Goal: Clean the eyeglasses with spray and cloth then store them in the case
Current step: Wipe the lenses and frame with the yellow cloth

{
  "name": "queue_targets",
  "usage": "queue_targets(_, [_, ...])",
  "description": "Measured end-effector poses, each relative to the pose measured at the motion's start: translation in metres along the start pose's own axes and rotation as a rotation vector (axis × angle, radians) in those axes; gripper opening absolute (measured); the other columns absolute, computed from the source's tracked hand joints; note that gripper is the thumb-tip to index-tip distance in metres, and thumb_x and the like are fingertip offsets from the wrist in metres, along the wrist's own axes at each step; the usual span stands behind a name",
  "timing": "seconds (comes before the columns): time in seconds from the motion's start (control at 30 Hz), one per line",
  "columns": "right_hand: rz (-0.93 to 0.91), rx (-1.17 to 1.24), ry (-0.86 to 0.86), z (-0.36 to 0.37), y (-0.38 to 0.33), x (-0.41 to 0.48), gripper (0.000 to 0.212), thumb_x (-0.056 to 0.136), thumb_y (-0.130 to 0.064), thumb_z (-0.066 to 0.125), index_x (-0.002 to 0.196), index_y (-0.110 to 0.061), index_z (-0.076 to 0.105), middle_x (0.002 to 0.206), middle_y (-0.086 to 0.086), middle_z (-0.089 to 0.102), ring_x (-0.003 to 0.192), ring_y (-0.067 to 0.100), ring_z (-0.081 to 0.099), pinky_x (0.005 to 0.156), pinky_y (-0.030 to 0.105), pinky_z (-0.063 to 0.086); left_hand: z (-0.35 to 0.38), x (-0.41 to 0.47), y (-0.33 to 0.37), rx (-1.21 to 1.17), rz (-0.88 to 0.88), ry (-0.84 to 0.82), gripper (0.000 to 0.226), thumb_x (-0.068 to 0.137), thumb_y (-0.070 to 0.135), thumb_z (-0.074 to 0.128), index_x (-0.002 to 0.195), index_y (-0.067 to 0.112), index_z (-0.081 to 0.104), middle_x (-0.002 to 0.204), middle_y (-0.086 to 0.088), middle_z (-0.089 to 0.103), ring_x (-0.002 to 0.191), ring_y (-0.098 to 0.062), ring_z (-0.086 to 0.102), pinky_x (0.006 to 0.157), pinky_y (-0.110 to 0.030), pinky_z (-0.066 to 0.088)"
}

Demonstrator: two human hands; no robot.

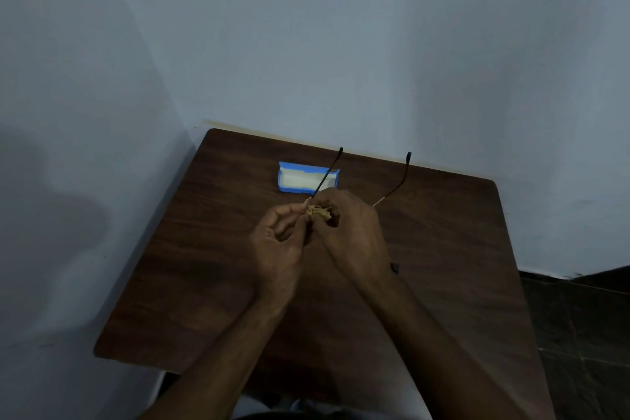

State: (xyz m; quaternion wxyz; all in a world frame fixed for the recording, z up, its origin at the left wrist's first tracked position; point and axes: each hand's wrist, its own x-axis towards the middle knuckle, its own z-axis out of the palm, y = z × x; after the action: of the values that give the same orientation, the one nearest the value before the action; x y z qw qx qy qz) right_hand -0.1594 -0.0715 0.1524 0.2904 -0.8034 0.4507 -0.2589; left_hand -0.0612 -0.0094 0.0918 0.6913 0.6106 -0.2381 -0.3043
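Note:
I hold the eyeglasses (402, 177) above the middle of a dark wooden table (211, 249), their two thin black temple arms pointing away from me. My left hand (279, 249) pinches the frame at its left side. My right hand (354, 235) is closed on a crumpled tan cloth (318, 212) pressed against the lens area, which the fingers hide. A blue eyeglass case (306, 178) lies open near the table's far edge, its pale lining showing, just beyond my hands. I see no spray bottle.
The table stands in a corner, with pale walls (341, 44) close on the left and behind. A small dark object (394, 267) peeks out by my right wrist. Dark floor tiles (579, 334) lie to the right.

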Motion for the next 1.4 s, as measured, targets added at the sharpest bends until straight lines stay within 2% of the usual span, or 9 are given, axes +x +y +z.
queue_targets(0.1, [-0.040, -0.160, 0.005, 0.005, -0.009, 0.003, 0.014, 0.093, -0.008, 0.066, 0.104, -0.017, 0.071, 0.105, 0.001, 0.064, 0.095, 0.021, 0.061, 0.080, 0.039, 0.054, -0.004, 0.001, 0.002, 0.005, 0.002, -0.027, 0.016, 0.094, 0.004, 0.076, 0.107, 0.013, 0.078, 0.099, 0.000, 0.083, 0.095, -0.018, 0.081, 0.078, -0.028, 0.065])
queue_targets(0.23, [-0.025, -0.056, 0.029, 0.013, -0.023, 0.003, 0.013, 0.092, -0.012, 0.068, 0.103, -0.018, 0.073, 0.106, -0.001, 0.069, 0.103, 0.018, 0.062, 0.091, 0.037, 0.052, -0.013, 0.011, 0.012, -0.040, 0.008, -0.009, 0.017, 0.094, 0.000, 0.074, 0.106, 0.011, 0.077, 0.100, 0.002, 0.084, 0.095, -0.016, 0.081, 0.075, -0.020, 0.062])
queue_targets(0.5, [-0.102, -0.210, 0.083, 0.019, -0.047, 0.016, 0.013, 0.090, -0.007, 0.068, 0.101, -0.012, 0.071, 0.103, 0.006, 0.071, 0.094, 0.027, 0.065, 0.075, 0.040, 0.053, -0.030, 0.020, 0.024, -0.028, 0.012, 0.012, 0.017, 0.092, 0.000, 0.076, 0.107, 0.008, 0.077, 0.099, 0.003, 0.083, 0.093, -0.014, 0.080, 0.081, -0.027, 0.065])
queue_targets(0.6, [-0.034, -0.005, 0.130, 0.023, -0.054, 0.024, 0.018, 0.086, -0.003, 0.072, 0.099, -0.015, 0.074, 0.100, -0.002, 0.074, 0.094, 0.018, 0.070, 0.082, 0.039, 0.057, -0.036, 0.028, 0.029, 0.017, 0.039, -0.012, 0.019, 0.091, -0.002, 0.077, 0.107, 0.008, 0.077, 0.099, 0.001, 0.083, 0.094, -0.016, 0.080, 0.083, -0.032, 0.065])
queue_targets(0.73, [-0.017, 0.191, 0.072, 0.021, -0.056, 0.033, 0.025, 0.085, 0.001, 0.074, 0.096, -0.021, 0.077, 0.097, -0.015, 0.077, 0.095, 0.002, 0.072, 0.083, 0.022, 0.057, -0.051, 0.041, 0.034, 0.132, 0.157, -0.024, 0.020, 0.088, -0.001, 0.080, 0.104, 0.011, 0.077, 0.096, 0.004, 0.082, 0.091, -0.009, 0.079, 0.082, -0.028, 0.065])
queue_targets(0.93, [-0.106, 0.158, 0.043, 0.013, -0.056, 0.047, 0.020, 0.086, 0.003, 0.071, 0.096, -0.014, 0.073, 0.097, -0.004, 0.075, 0.093, 0.019, 0.070, 0.079, 0.043, 0.058, -0.062, 0.046, 0.041, 0.244, 0.312, -0.084, 0.020, 0.087, 0.004, 0.083, 0.104, 0.013, 0.077, 0.096, 0.009, 0.081, 0.089, -0.007, 0.079, 0.080, -0.030, 0.066])
queue_targets(1.13, [-0.250, 0.057, -0.088, 0.011, -0.068, 0.049, 0.027, 0.080, 0.003, 0.076, 0.097, -0.018, 0.074, 0.098, -0.008, 0.074, 0.094, -0.004, 0.061, 0.077, 0.017, 0.047, -0.067, 0.046, 0.045, 0.292, 0.352, -0.068, 0.019, 0.086, 0.003, 0.083, 0.100, 0.014, 0.077, 0.092, 0.009, 0.080, 0.083, -0.007, 0.078, 0.076, -0.036, 0.067])
queue_targets(1.27, [-0.150, 0.058, -0.025, 0.010, -0.063, 0.048, 0.020, 0.087, -0.007, 0.073, 0.097, -0.025, 0.071, 0.100, -0.015, 0.072, 0.098, 0.011, 0.063, 0.079, 0.029, 0.053, -0.068, 0.042, 0.046, 0.269, 0.325, -0.077, 0.020, 0.087, 0.001, 0.083, 0.103, 0.011, 0.077, 0.095, 0.006, 0.080, 0.088, -0.008, 0.078, 0.079, -0.039, 0.067])
queue_targets(1.4, [-0.246, 0.004, -0.017, 0.024, -0.071, 0.037, 0.028, 0.078, -0.001, 0.075, 0.095, -0.022, 0.072, 0.099, -0.015, 0.070, 0.098, 0.010, 0.060, 0.081, 0.032, 0.053, -0.073, 0.040, 0.043, 0.297, 0.286, -0.078, 0.019, 0.086, 0.003, 0.084, 0.102, 0.010, 0.077, 0.093, 0.004, 0.080, 0.086, -0.009, 0.078, 0.078, -0.042, 0.067])
